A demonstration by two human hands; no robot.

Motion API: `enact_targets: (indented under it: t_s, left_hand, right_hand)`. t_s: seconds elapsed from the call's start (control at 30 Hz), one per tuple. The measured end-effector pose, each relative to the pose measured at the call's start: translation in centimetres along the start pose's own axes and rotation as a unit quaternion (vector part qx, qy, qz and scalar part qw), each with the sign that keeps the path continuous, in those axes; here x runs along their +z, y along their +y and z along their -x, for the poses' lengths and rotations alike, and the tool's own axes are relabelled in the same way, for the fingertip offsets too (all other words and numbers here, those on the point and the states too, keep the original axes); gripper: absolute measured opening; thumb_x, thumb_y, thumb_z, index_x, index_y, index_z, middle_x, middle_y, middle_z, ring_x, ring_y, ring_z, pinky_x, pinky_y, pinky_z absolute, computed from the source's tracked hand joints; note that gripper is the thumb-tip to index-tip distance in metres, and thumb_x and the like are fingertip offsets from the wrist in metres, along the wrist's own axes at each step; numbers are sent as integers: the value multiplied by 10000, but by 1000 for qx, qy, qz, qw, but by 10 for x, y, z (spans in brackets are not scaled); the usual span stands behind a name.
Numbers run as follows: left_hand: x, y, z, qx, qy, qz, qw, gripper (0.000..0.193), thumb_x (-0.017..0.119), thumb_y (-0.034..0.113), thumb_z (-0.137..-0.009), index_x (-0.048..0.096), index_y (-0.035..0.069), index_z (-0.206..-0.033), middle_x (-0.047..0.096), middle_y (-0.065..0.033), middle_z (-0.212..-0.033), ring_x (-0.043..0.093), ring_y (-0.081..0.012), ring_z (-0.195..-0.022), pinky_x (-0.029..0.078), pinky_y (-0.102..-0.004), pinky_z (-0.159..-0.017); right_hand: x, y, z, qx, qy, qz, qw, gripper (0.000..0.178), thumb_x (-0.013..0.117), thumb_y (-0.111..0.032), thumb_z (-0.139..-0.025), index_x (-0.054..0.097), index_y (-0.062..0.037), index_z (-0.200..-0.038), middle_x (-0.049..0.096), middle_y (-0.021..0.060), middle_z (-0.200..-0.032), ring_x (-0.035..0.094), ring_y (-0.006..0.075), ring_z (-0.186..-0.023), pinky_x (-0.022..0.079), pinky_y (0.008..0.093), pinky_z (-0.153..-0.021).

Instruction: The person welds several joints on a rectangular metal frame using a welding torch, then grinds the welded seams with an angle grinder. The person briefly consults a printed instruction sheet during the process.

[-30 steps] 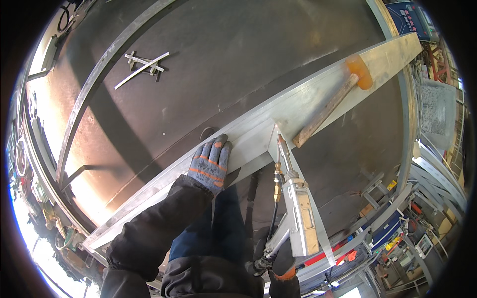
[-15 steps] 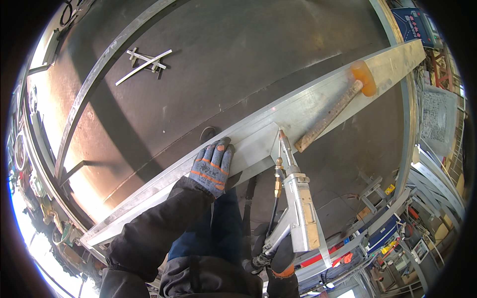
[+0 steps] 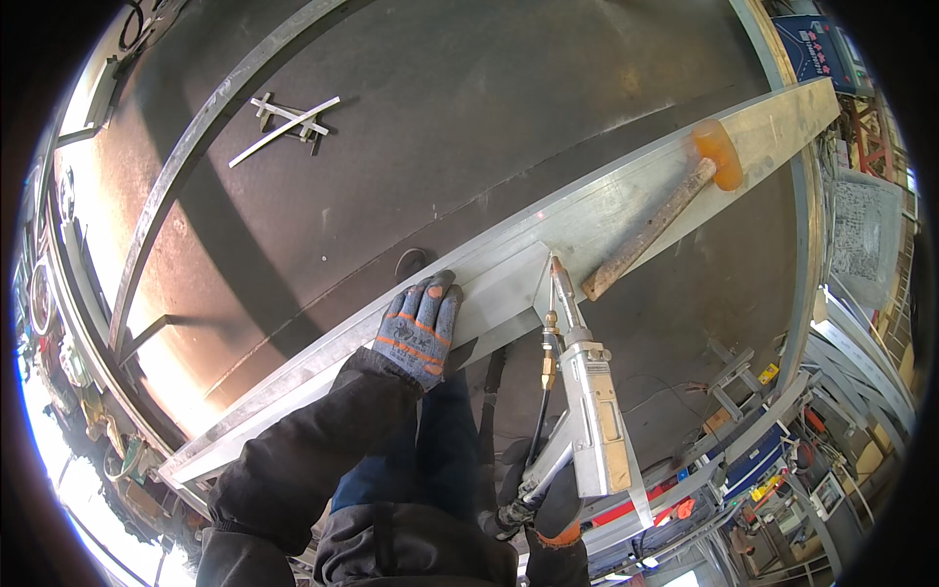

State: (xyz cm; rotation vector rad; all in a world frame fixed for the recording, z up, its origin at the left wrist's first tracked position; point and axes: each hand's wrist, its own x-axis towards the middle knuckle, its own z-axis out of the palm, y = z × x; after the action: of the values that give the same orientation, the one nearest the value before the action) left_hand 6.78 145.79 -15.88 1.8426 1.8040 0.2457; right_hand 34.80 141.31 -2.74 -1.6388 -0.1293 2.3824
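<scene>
A long silvery metal profile (image 3: 499, 248) lies slantwise across my front, rising to the far right. My left hand (image 3: 419, 328), in a grey glove with orange stripes, rests flat on it, fingers stretched out. In my right hand (image 3: 558, 514), also gloved, is a silver welding gun (image 3: 595, 406); the fingers close round its handle and are partly hidden. The gun's copper-coloured nozzle meets or nearly meets the profile at a joint between metal pieces. A mallet (image 3: 717, 155) with an orange head and worn wooden handle lies on the profile, right of the nozzle.
A curved grey metal bar (image 3: 184, 161) bounds the left side, and a frame rail (image 3: 805, 225) the right. Farther off, a small crossed-bar metal piece (image 3: 289, 127) lies on the dark surface. Tools and metal parts crowd the lower right around a blue case (image 3: 753, 460).
</scene>
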Motion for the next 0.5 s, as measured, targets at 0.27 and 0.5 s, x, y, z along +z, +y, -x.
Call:
enact_targets:
  t_s: [0.27,0.5]
  left_hand:
    - [7,-2,5,-7,-25,-22,999,672,680,344,-853,515,-86,-1343,437,-274,-1478,484,-444,-1308,398,-533,-1103]
    - [9,-3,5,-4,-31,-37,999,682,676,364,-857,515,-89,-1342,442,-280,-1472,484,-445,-1302,400,-532,-1099]
  right_hand:
    - [14,-4,-2,-41,39,57,997,827,610,-604,-927,451,76,-1368,604,164,-1100,610,204,-934,536,305,-766]
    - [41,-15,-8,-74,88,108,987,952,549,-789,-837,553,92,-1197,621,127,-692,582,221,-543,457,313,-477]
